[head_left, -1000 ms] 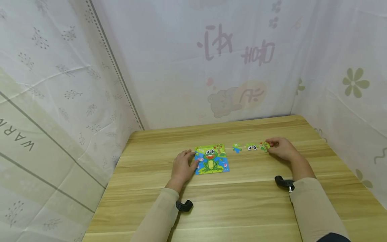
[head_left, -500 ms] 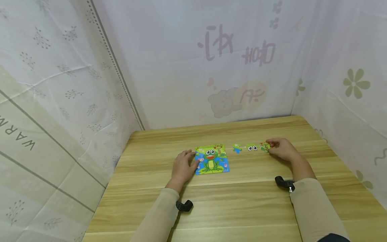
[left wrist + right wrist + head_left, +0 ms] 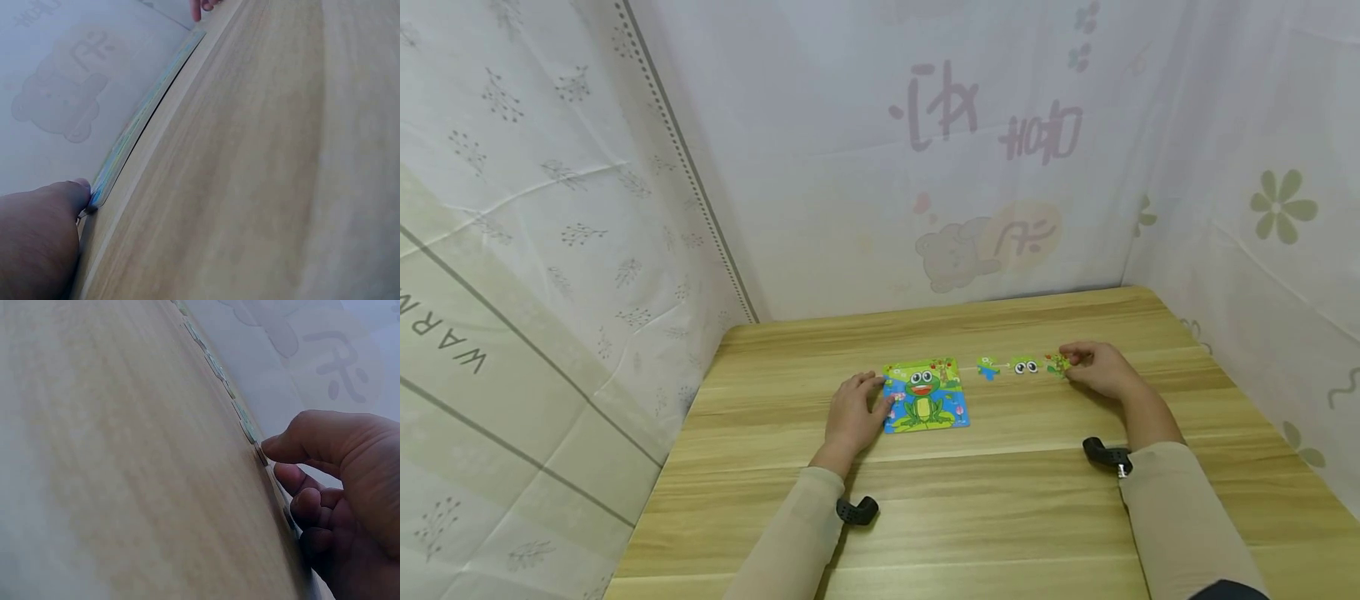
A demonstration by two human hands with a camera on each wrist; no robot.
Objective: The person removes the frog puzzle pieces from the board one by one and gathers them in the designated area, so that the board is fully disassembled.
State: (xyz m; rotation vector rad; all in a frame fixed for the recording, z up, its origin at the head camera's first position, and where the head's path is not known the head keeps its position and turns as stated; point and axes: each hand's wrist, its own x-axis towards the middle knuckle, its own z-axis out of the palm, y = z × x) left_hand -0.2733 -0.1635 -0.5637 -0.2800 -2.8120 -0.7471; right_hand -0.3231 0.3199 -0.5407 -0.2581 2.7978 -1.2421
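Note:
A square frog jigsaw puzzle [image 3: 925, 396] lies flat on the table in the head view. My left hand [image 3: 852, 410] rests at its left edge, index finger and thumb spread along the side; in the left wrist view the thumb [image 3: 69, 197] touches the puzzle's near corner. To the right, three loose puzzle pieces lie in a row: a blue-and-green piece [image 3: 988, 368], a piece with frog eyes [image 3: 1025, 366] and a green piece with red dots [image 3: 1057, 365]. My right hand [image 3: 1101, 369] pinches the right side of that last piece, its other fingers curled beneath in the right wrist view.
The wooden table [image 3: 1000, 517] has its back edge against a pale printed curtain [image 3: 842, 183]. More curtain hangs along the left and right sides. A black wrist camera mount [image 3: 857, 510] sits on the left sleeve, another mount [image 3: 1105, 452] on the right.

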